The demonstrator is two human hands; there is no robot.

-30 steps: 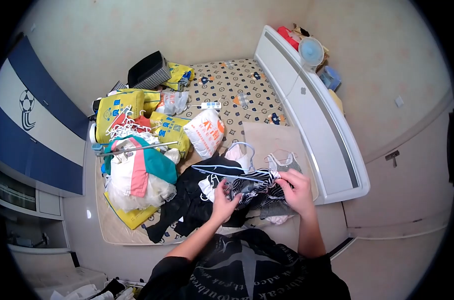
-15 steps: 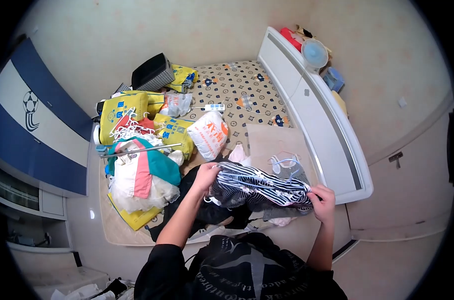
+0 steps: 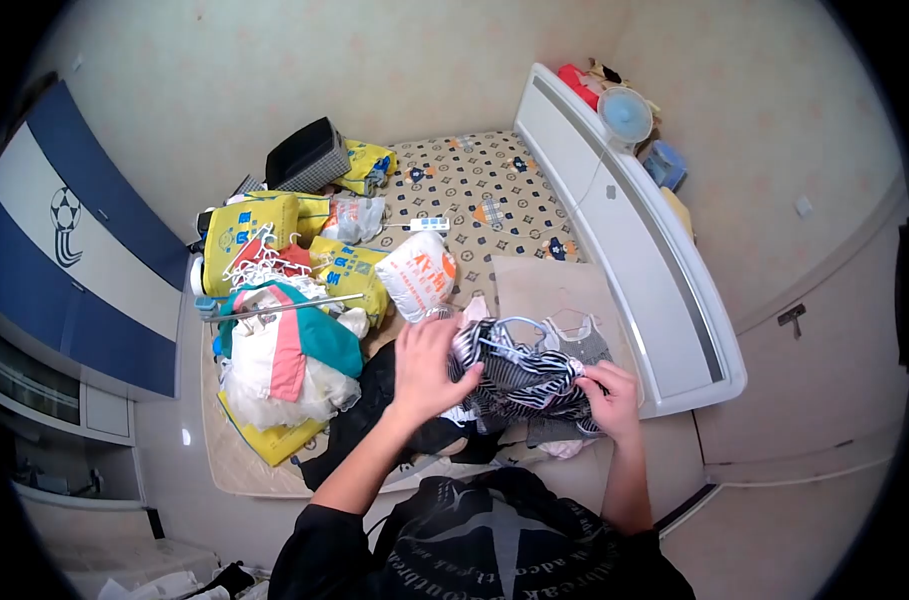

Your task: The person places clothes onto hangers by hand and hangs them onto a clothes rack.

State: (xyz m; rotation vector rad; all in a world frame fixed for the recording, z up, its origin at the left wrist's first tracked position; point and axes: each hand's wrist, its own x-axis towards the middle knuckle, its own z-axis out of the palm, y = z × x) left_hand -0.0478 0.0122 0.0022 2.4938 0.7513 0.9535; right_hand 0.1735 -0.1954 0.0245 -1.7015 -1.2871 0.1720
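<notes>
A black-and-white striped garment (image 3: 539,375) hangs bunched over the bed's near edge, with a light blue hanger (image 3: 519,350) lying in its folds. My right hand (image 3: 611,398) pinches the garment's right end between thumb and fingers. At the other end, my left hand (image 3: 426,365) has its fingers stretched out and its thumb apart, right beside the striped cloth; whether it touches the cloth is hard to see. Below lie dark clothes (image 3: 359,405), partly hidden by my left arm. A grey top (image 3: 586,345) on a hanger lies just beyond the garment.
Left on the bed are a white, pink and green garment (image 3: 289,350), a metal rod (image 3: 284,307), white hangers (image 3: 262,262) and yellow bags (image 3: 349,272). A white plastic bag (image 3: 417,275) and a power strip (image 3: 429,224) lie farther back. The headboard (image 3: 629,240) stands at right.
The striped garment was stretched between both hands and is now bunched shorter. My left hand has loosened its grip and spread its fingers; my right hand has moved left with its end.
</notes>
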